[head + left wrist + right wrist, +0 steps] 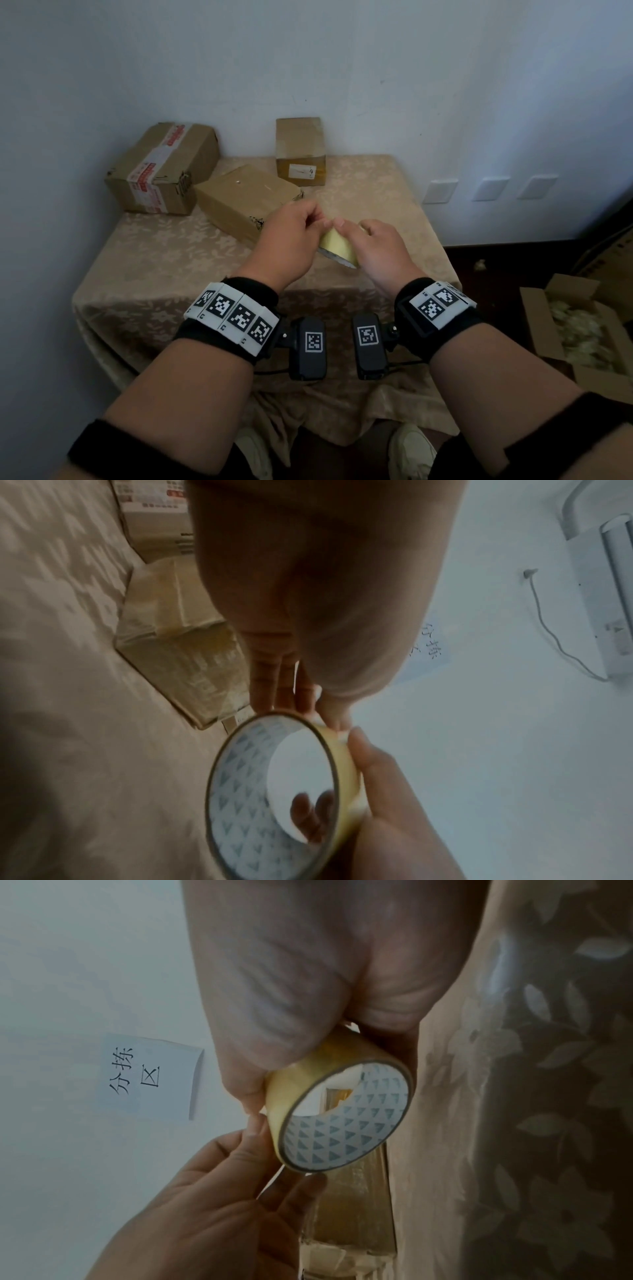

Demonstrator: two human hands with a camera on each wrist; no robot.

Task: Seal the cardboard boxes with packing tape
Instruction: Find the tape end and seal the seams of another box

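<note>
Head view shows the roll of tape (pixel 337 247) held up in the air over the middle of the desk (pixel 164 260), between the two hands and clear of every box. It is tilted on edge, likely so that the outer wrap faces the person and the loose end can be found. The right hand (pixel 378 251) wraps round the roll from the far side and carries it: in the left wrist view its thumb lies along the yellow band and other fingers (pixel 310 814) show through the hollow core. The left hand (pixel 291 236) pinches at the top rim of the roll, thumb and forefinger pressed together right where the right thumb tip ends; the remaining fingers are loosely spread below. Whether a tape end is already lifted between those fingertips is hard to tell, since the rim is blurred in both wrist views.

Just beyond the hands lies a flat cardboard box (pixel 245 202), probably the one to be sealed. Farther back stand a box with red-printed tape (pixel 161 171) on the left and a small upright box (pixel 300 152) against the wall (pixel 308 51).
</note>
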